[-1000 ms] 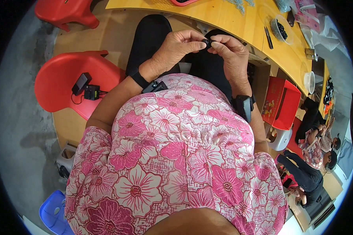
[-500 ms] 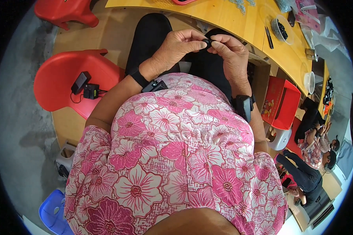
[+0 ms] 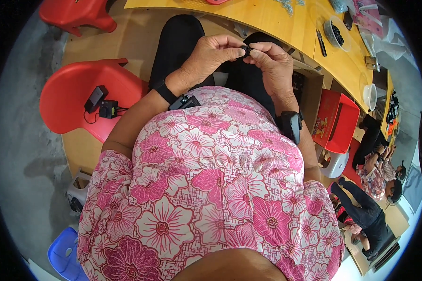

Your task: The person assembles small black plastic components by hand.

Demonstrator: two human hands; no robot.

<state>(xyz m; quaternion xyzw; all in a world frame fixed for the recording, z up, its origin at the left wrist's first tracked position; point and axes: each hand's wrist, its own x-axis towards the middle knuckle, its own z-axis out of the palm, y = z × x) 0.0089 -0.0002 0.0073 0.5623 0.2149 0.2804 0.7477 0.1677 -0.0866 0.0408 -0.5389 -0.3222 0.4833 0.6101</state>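
Seated person, viewed from above, both hands raised over the lap in black trousers, just short of the curved yellow worktable (image 3: pixel 286 23). Left hand (image 3: pixel 211 56) and right hand (image 3: pixel 274 65) meet fingertip to fingertip around a small black piece (image 3: pixel 246 48); it sits pinched between thumb and forefinger of each hand, mostly hidden, so its exact kind cannot be told. Fingers on both hands are drawn narrow, closed on the piece, with the remaining fingers curled in loosely. Black wristbands on both wrists; a small black clip device (image 3: pixel 184 101) rests on the pink floral blouse near the left forearm. To the person's left, a red plastic chair (image 3: pixel 75 100) carries a phone (image 3: pixel 95 97) and a black charger block (image 3: pixel 108 109) with cable. On the table, well apart from the hands, a clear bowl of dark small parts (image 3: pixel 337 33). A red box (image 3: pixel 340 122) stands by the right side. Judgement on the grip: the work looks like fine fitting between the fingertips, so it pays to keep the piece near the pad tips, elbows tucked for steadiness, and to hold it over the lap so a slip does not send it to the floor.
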